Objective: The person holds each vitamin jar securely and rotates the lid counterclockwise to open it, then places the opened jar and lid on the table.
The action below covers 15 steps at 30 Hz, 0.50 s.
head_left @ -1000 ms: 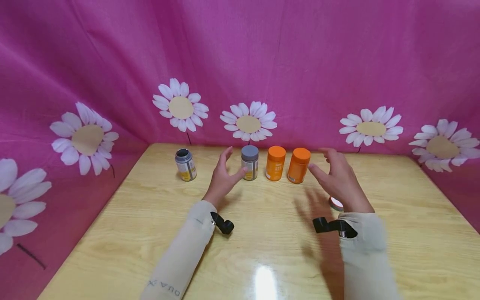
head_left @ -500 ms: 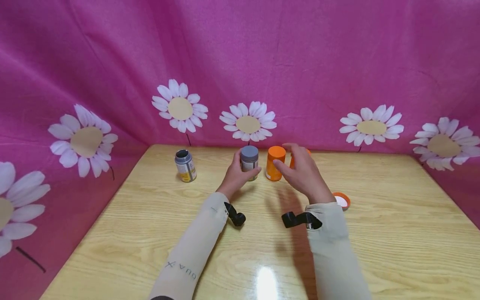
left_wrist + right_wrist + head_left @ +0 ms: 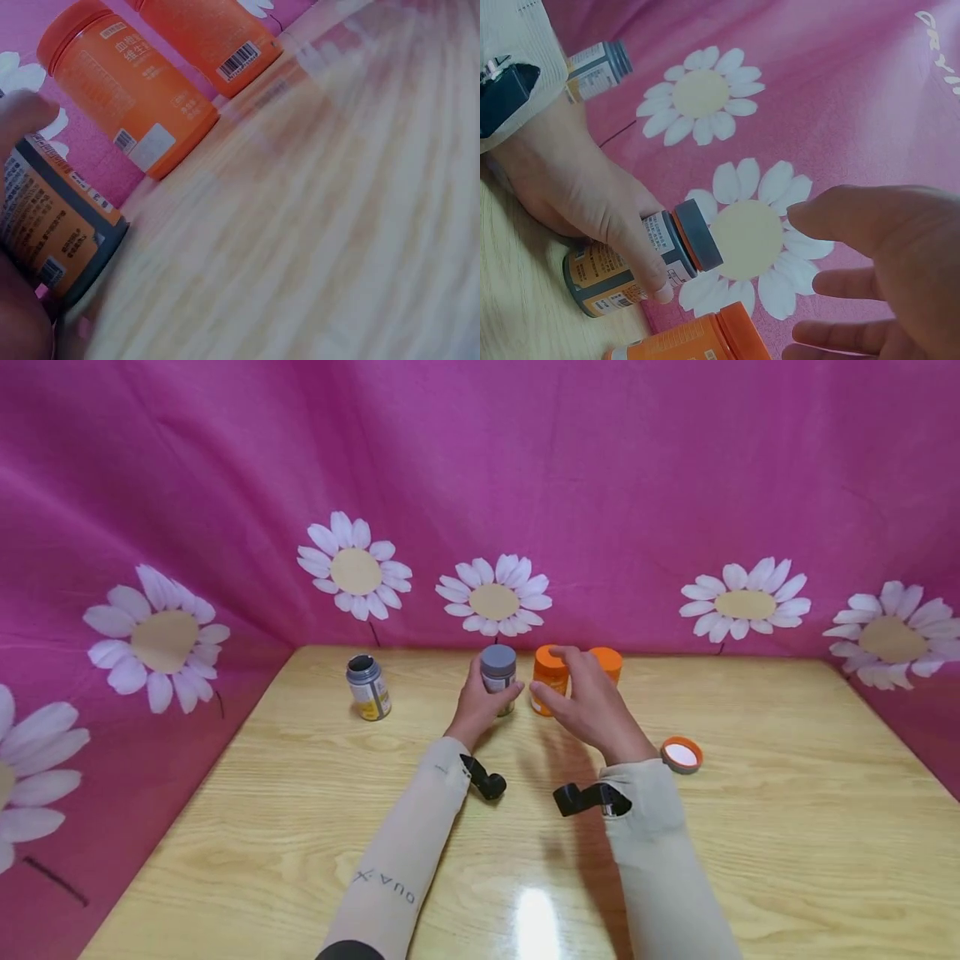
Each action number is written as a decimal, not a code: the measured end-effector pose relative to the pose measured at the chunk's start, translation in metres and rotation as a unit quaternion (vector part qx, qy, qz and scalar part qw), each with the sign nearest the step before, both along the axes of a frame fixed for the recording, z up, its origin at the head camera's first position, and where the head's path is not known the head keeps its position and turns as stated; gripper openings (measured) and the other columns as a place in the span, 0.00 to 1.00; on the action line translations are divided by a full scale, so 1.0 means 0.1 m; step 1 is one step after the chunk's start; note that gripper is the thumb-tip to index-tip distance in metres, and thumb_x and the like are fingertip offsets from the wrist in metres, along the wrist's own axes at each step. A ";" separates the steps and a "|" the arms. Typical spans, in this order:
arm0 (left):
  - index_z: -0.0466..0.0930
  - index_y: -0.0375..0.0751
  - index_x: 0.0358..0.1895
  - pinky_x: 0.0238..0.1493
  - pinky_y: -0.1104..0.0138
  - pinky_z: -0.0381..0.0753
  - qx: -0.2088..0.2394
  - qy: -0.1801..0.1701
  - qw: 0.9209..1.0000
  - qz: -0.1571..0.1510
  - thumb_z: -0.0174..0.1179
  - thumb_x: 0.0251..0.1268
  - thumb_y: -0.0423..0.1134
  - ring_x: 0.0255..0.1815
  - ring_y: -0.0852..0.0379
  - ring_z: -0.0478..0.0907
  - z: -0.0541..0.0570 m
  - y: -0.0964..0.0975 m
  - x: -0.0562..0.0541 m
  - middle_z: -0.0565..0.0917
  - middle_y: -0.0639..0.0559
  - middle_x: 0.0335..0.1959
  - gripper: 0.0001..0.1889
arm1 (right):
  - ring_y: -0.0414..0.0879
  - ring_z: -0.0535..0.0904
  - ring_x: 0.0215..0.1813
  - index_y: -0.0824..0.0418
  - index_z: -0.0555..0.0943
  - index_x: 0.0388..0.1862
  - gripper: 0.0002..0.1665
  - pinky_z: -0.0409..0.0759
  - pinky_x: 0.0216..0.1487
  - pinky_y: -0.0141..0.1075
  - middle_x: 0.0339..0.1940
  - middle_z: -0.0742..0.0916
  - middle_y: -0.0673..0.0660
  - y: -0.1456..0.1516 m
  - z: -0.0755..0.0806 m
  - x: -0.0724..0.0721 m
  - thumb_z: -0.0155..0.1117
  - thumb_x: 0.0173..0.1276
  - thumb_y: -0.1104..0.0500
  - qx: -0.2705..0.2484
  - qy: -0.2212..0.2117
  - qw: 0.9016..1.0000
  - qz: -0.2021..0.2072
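Observation:
My left hand [image 3: 474,712] grips a grey-lidded supplement bottle [image 3: 498,660], its thumb across the label and its fingers behind. In the right wrist view the bottle [image 3: 615,271] stands with its lid [image 3: 697,234] on. My right hand [image 3: 592,708] hovers by the first orange bottle [image 3: 551,658], thumb and fingers spread with nothing between them. From the head it partly covers that bottle and the second orange bottle [image 3: 607,662]. The left wrist view shows the two orange bottles [image 3: 131,97] side by side, both on the table.
An uncapped grey-necked bottle [image 3: 369,690] stands at the left of the wooden table [image 3: 300,827]. A loose lid [image 3: 682,755] with an orange rim and white inside lies right of my right wrist. A pink cloth [image 3: 600,485] with daisies rises behind the bottles.
My left hand has moved right and taken hold of the grey-lidded bottle. The right hand has swung left past the second orange bottle, uncovering the loose lid.

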State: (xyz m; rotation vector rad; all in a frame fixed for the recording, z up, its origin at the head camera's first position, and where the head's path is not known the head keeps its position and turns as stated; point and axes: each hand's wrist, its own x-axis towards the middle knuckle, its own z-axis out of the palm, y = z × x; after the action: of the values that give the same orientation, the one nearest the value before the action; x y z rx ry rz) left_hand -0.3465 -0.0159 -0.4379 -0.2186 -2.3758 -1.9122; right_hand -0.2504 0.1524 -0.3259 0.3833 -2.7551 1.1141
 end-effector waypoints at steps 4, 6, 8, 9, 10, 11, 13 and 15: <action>0.55 0.51 0.74 0.66 0.55 0.66 -0.004 0.006 1.000 0.002 0.69 0.57 0.45 0.63 0.49 0.69 0.01 -0.02 0.00 0.72 0.46 0.64 0.43 | 0.60 0.67 0.64 0.65 0.63 0.69 0.36 0.67 0.64 0.54 0.64 0.71 0.67 0.00 0.01 0.00 0.62 0.68 0.50 0.005 0.001 1.000 0.002; 0.57 0.52 0.73 0.65 0.55 0.67 -0.009 0.010 1.000 -0.009 0.69 0.57 0.45 0.62 0.49 0.70 0.03 -0.03 0.02 0.73 0.47 0.63 0.42 | 0.60 0.67 0.64 0.65 0.64 0.69 0.36 0.67 0.64 0.54 0.64 0.71 0.67 0.00 0.01 0.00 0.62 0.68 0.51 0.007 0.004 1.000 0.003; 0.60 0.53 0.72 0.63 0.55 0.68 -0.024 0.015 0.999 -0.020 0.69 0.56 0.45 0.61 0.49 0.71 0.05 -0.04 0.05 0.74 0.48 0.62 0.40 | 0.61 0.67 0.63 0.66 0.64 0.68 0.35 0.67 0.64 0.54 0.63 0.72 0.68 0.00 0.00 0.00 0.62 0.68 0.52 0.008 0.012 1.000 0.005; 0.61 0.53 0.71 0.63 0.55 0.69 -0.032 0.017 0.999 -0.026 0.69 0.56 0.46 0.60 0.50 0.71 0.06 -0.05 0.06 0.75 0.48 0.61 0.39 | 0.61 0.67 0.63 0.66 0.64 0.68 0.35 0.67 0.64 0.53 0.62 0.72 0.68 0.00 0.00 -0.01 0.62 0.68 0.52 0.009 0.015 1.000 0.007; 0.62 0.54 0.70 0.62 0.55 0.69 -0.041 0.021 0.998 -0.031 0.70 0.56 0.46 0.60 0.50 0.72 0.07 -0.06 0.07 0.75 0.49 0.60 0.38 | 0.61 0.67 0.62 0.67 0.65 0.68 0.35 0.67 0.63 0.53 0.61 0.73 0.68 0.00 -0.01 -0.01 0.62 0.68 0.52 0.009 0.020 1.000 0.009; 0.63 0.54 0.69 0.61 0.55 0.70 -0.053 0.026 0.998 -0.036 0.70 0.56 0.47 0.58 0.51 0.72 0.07 -0.08 0.09 0.76 0.50 0.59 0.37 | 0.61 0.68 0.62 0.67 0.65 0.67 0.34 0.68 0.63 0.52 0.60 0.73 0.68 -0.01 -0.01 -0.02 0.62 0.68 0.53 0.009 0.022 1.000 0.011; 0.65 0.55 0.67 0.59 0.56 0.72 -0.081 0.039 0.995 -0.047 0.70 0.54 0.49 0.55 0.52 0.74 0.08 -0.09 0.12 0.78 0.52 0.56 0.36 | 0.61 0.68 0.61 0.67 0.66 0.67 0.35 0.68 0.62 0.52 0.59 0.74 0.68 -0.03 -0.02 -0.02 0.63 0.67 0.53 0.008 0.027 0.999 0.017; 0.67 0.56 0.65 0.55 0.58 0.74 -0.106 0.057 0.991 -0.061 0.71 0.53 0.50 0.51 0.54 0.76 0.08 -0.11 0.15 0.79 0.53 0.52 0.35 | 0.61 0.68 0.59 0.67 0.66 0.67 0.35 0.68 0.61 0.51 0.59 0.74 0.68 -0.04 -0.03 -0.02 0.64 0.66 0.54 0.006 0.029 0.999 0.023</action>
State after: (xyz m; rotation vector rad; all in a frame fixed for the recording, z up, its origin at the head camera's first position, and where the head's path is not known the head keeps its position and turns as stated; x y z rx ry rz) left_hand -0.3317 -0.0264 -0.4296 -0.4858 -2.5399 -1.6390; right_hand -0.2526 0.1482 -0.3289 0.4761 -2.7160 1.0808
